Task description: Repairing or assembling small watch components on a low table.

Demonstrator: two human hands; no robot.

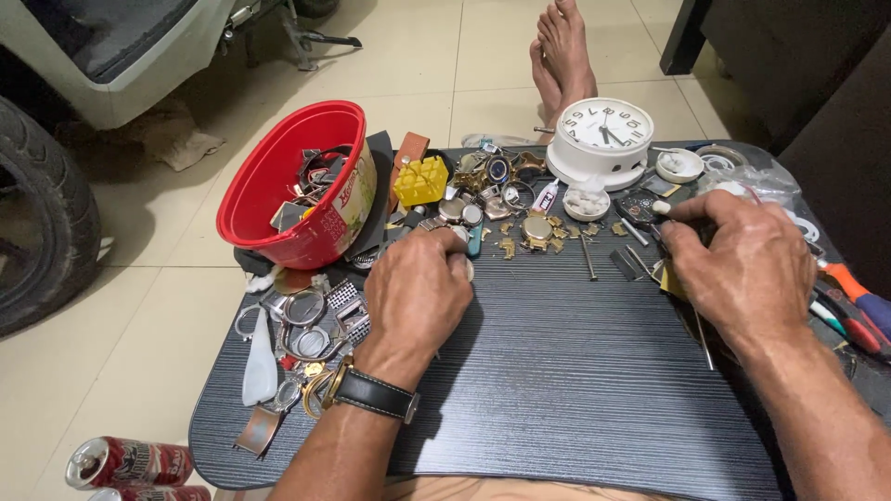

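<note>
My left hand [419, 289] rests on the dark striped table [575, 390], fingers curled over a small silver watch part at its knuckles; a black-strapped wristwatch [367, 390] sits on that wrist. My right hand [742, 269] hovers at the table's right side, thumb and fingertips pinched on a small dark part near a black watch case [639, 206]. A thin metal tool [703, 339] pokes out beneath this hand. Between the hands lie several loose watch cases and gold links [520, 232].
A red plastic bowl [278, 186] of watch parts stands at back left, a yellow block [420, 180] beside it. A white clock [603, 134] and small white dishes sit at the back. Orange-handled tools [854, 297] lie right. Cans [125, 462] and a tyre [42, 223] are on the floor.
</note>
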